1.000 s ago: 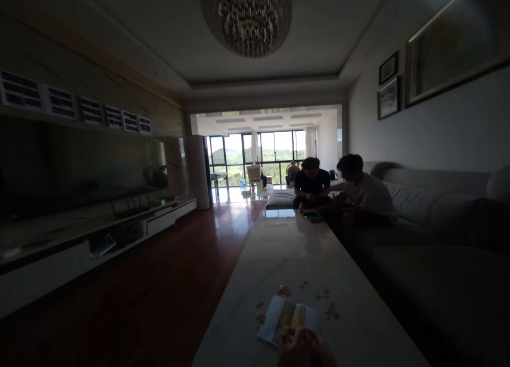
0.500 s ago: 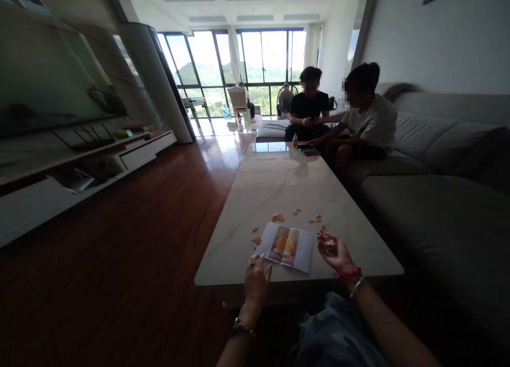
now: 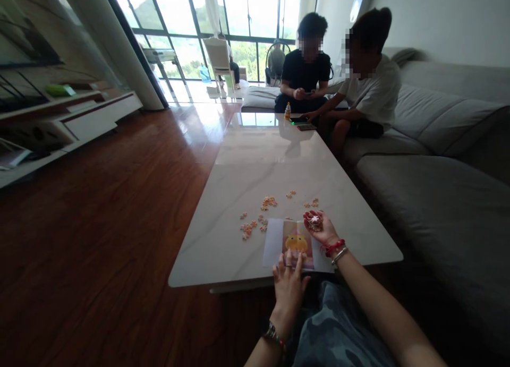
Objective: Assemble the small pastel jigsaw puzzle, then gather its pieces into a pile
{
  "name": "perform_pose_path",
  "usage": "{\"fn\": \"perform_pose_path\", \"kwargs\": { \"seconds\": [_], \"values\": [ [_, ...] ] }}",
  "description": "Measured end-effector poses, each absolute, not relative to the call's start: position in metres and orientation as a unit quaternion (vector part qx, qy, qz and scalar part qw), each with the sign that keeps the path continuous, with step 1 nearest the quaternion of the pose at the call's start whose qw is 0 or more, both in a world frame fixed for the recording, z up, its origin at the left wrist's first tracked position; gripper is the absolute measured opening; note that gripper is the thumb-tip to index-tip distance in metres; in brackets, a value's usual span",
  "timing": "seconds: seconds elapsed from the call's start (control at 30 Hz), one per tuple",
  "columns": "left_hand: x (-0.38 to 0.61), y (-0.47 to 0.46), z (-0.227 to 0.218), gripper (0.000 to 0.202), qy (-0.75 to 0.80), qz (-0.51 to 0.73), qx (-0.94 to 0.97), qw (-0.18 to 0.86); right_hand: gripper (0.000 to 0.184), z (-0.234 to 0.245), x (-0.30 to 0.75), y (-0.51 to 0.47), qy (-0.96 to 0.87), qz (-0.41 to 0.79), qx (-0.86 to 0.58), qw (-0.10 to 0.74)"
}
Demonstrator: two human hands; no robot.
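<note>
My left hand (image 3: pixel 287 282) lies with its fingers spread on the lower part of a white paper sheet (image 3: pixel 273 245), which carries a picture of a yellow cartoon figure (image 3: pixel 297 241). Cupped palm up over the sheet's upper right, my right hand (image 3: pixel 325 230) holds a small heap of jigsaw puzzle pieces (image 3: pixel 314 221). More puzzle pieces (image 3: pixel 269 202) lie in loose clusters beyond the sheet, with another group (image 3: pixel 247 229) to its left and a few pieces (image 3: pixel 311 203) near my right fingertips.
Everything rests on a long pale marble-look table (image 3: pixel 247 170). At its far end stand a small yellow bottle (image 3: pixel 287 111) and a phone-like device (image 3: pixel 299 121). Two people sit there on the grey sofa (image 3: pixel 430 117). A low cabinet (image 3: pixel 95 120) runs along the left wall.
The paper has shifted right and turned straighter, with my left hand now on its lower part. My right hand has moved left over the sheet. The view has tilted down.
</note>
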State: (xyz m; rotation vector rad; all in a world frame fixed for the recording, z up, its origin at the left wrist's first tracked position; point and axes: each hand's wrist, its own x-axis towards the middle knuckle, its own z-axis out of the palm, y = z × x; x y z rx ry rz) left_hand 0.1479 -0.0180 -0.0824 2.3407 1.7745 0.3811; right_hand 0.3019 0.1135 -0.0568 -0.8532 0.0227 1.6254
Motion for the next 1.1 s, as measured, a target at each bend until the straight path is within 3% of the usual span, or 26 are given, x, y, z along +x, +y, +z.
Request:
{"fn": "perform_pose_path", "kwargs": {
  "seconds": [0.27,0.4,0.6,0.77,0.87,0.97,1.1],
  "values": [
    [0.095,0.018,-0.068,0.045,0.669,0.207,0.713,0.034,0.013,-0.056,0.277,0.161,-0.036,0.665,-0.408,0.625],
    [0.044,0.061,-0.077,0.061,0.751,0.187,0.633,-0.014,0.012,-0.058,0.274,0.187,-0.082,0.596,-0.44,0.667],
    [0.037,0.105,-0.094,0.075,0.7,0.147,0.699,-0.001,0.008,-0.08,0.228,0.201,-0.208,0.555,-0.465,0.658],
    [0.047,0.128,-0.095,0.076,0.66,0.154,0.736,0.01,0.025,-0.077,0.227,0.205,-0.377,0.524,-0.457,0.612],
    [0.051,0.138,-0.094,0.078,0.658,0.161,0.736,0.012,0.038,-0.073,0.265,0.208,-0.448,0.44,-0.496,0.6],
    [0.052,0.145,-0.094,0.075,0.666,0.17,0.726,0.021,0.046,-0.078,0.319,0.204,-0.518,0.282,-0.577,0.565],
    [0.051,0.15,-0.093,0.066,0.66,0.193,0.726,0.026,0.054,-0.097,0.379,0.187,-0.543,0.081,-0.73,0.407]
  ]
}}
